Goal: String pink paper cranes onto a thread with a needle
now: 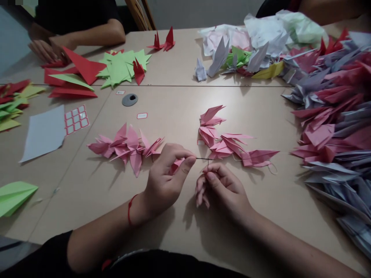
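Note:
A thin dark thread (203, 158) is stretched between my hands, with a short length bending down to my right fingers. My left hand (169, 173) pinches it between thumb and forefinger; a red cord circles that wrist. With thumb and forefinger together, my right hand (224, 187) grips the lower length, its other fingers curled. A string of pink paper cranes (127, 144) lies left of my left hand, partly hidden behind it. More pink paper cranes (222, 146) lie beyond my right hand, and a pale thread loop (272, 168) shows at their right end.
Grey and pink folded cranes (327, 127) are heaped along the right side. Plastic bags (261, 33) lie at the back. Green folded papers (124, 67), red ones (84, 65), a white sheet (43, 133) and a label sheet (76, 119) are at left. Another person's hands (49, 50) work there.

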The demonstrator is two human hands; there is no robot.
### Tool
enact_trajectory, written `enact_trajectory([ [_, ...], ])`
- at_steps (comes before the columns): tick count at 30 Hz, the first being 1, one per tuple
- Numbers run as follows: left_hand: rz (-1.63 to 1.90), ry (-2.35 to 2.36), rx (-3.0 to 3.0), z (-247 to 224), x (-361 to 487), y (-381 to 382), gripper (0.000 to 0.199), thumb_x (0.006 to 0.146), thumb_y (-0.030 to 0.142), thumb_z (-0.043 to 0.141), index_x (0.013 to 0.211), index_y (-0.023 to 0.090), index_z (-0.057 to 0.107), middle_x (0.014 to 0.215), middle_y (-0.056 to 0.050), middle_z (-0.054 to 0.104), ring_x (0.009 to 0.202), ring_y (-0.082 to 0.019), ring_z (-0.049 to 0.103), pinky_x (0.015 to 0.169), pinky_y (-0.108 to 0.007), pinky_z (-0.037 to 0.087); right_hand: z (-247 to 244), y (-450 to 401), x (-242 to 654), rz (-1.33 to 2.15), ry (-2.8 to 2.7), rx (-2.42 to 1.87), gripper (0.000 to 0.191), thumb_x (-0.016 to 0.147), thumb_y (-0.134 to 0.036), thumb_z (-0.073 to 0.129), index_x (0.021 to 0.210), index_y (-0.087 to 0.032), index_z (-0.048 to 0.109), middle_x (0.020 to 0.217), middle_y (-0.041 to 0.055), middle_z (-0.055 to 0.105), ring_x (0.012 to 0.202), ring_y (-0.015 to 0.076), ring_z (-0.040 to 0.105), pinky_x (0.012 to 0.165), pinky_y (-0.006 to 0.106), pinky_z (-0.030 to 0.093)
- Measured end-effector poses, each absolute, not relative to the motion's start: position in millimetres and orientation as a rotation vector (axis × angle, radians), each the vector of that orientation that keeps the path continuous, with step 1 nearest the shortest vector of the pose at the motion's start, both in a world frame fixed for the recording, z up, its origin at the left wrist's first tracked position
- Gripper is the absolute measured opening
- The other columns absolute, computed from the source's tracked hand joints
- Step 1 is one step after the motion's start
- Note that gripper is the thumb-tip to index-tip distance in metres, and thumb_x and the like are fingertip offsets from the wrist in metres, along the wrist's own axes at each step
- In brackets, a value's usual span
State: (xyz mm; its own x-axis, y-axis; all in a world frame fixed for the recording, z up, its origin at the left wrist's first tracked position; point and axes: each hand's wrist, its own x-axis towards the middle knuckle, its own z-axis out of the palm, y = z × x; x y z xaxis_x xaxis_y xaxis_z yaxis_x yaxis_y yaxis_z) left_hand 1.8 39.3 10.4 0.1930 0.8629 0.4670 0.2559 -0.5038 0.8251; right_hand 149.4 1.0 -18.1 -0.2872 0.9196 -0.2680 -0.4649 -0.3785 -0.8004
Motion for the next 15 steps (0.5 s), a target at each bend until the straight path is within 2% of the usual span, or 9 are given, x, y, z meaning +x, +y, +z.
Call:
enact_trajectory([
  [2, 1.291, 1.031, 1.912, 11.1, 0.5, 39.6, 0.007, 0.084, 0.011, 0.058, 0.085, 0.018, 0.060, 0.078, -0.002, 0.059, 0.080, -0.014, 0.055, 0.077, -0.032, 0.045, -16.8, 2.1, 151.2, 1.837, -0.696, -0.912, 0.021, 0.080, -0.040, 0.065, 0.082, -0.020, 0.056, 0.072, -0.0003, 0.062, 0.055, 0.0102, 0.058, 0.047, 0.022, 0.046],
  [4, 1.275, 1.034, 1.948, 12.1, -0.9, 39.8, 0.008, 0.084, 0.010, 0.059, 0.085, 0.018, 0.060, 0.078, -0.002, 0.060, 0.081, -0.014, 0.054, 0.079, -0.034, 0.043, -16.5, 3.3, 153.7, 1.787, -0.633, -0.982, 0.018, 0.077, -0.035, 0.069, 0.078, -0.018, 0.062, 0.074, -0.0004, 0.062, 0.058, 0.0079, 0.056, 0.053, 0.020, 0.047],
  [7, 1.228, 1.010, 1.987, 14.3, -2.5, 39.5, 0.009, 0.084, 0.010, 0.060, 0.084, 0.018, 0.060, 0.077, -0.001, 0.061, 0.080, -0.014, 0.053, 0.079, -0.033, 0.042, -14.7, 5.1, 156.2, 1.809, -0.534, -1.020, 0.017, 0.074, -0.033, 0.072, 0.075, -0.018, 0.065, 0.057, -0.0041, 0.055, 0.047, 0.0044, 0.047, 0.043, 0.015, 0.039],
  [10, 1.167, 0.971, 2.014, 16.0, -3.1, 38.9, 0.009, 0.084, 0.009, 0.059, 0.083, 0.018, 0.059, 0.076, -0.001, 0.062, 0.079, -0.014, 0.053, 0.080, -0.033, 0.041, -11.0, 6.4, 157.1, 1.903, -0.540, -0.966, 0.018, 0.074, -0.033, 0.072, 0.073, -0.017, 0.065, 0.054, -0.0032, 0.058, 0.041, 0.0056, 0.050, 0.035, 0.014, 0.034],
  [15, 1.093, 0.897, 2.034, 14.5, -6.1, 39.6, 0.008, 0.082, 0.010, 0.062, 0.083, 0.018, 0.062, 0.074, -0.002, 0.064, 0.081, -0.015, 0.052, 0.078, -0.033, 0.044, -7.6, 6.1, 159.8, 1.978, -0.644, -0.882, 0.013, 0.078, -0.027, 0.069, 0.073, -0.015, 0.068, 0.064, 0.0010, 0.066, 0.048, 0.0090, 0.062, 0.036, 0.015, 0.043],
])
